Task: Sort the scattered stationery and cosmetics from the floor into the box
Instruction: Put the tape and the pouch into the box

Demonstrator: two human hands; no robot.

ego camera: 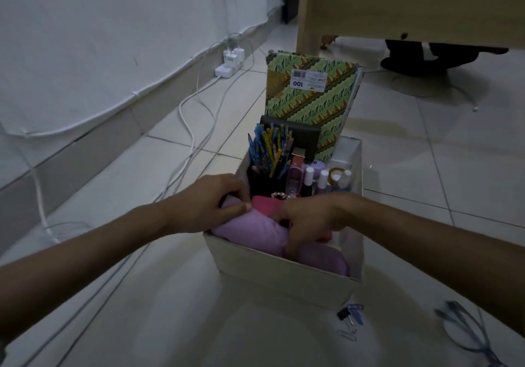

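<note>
A white cardboard box [281, 278] stands on the tiled floor in the head view. Its near half holds a soft lilac pouch [252, 231] with a pink item [265, 206] behind it. My left hand [211, 203] pinches the pouch's left end. My right hand [308, 220] presses its fingers down onto the pouch's right side. Farther back in the box stand a dark cup of blue and yellow pencils [270, 150], small cosmetic bottles [309, 179], a roll of tape [335, 174], a black case [298, 136] and a green patterned notebook [312, 96].
A binder clip and paper clips [350, 319] lie on the floor in front of the box. Blue-framed glasses [466, 327] lie at the lower right. White cables [187, 127] run along the wall to a power strip [228, 63]. A wooden furniture leg [309, 25] stands behind.
</note>
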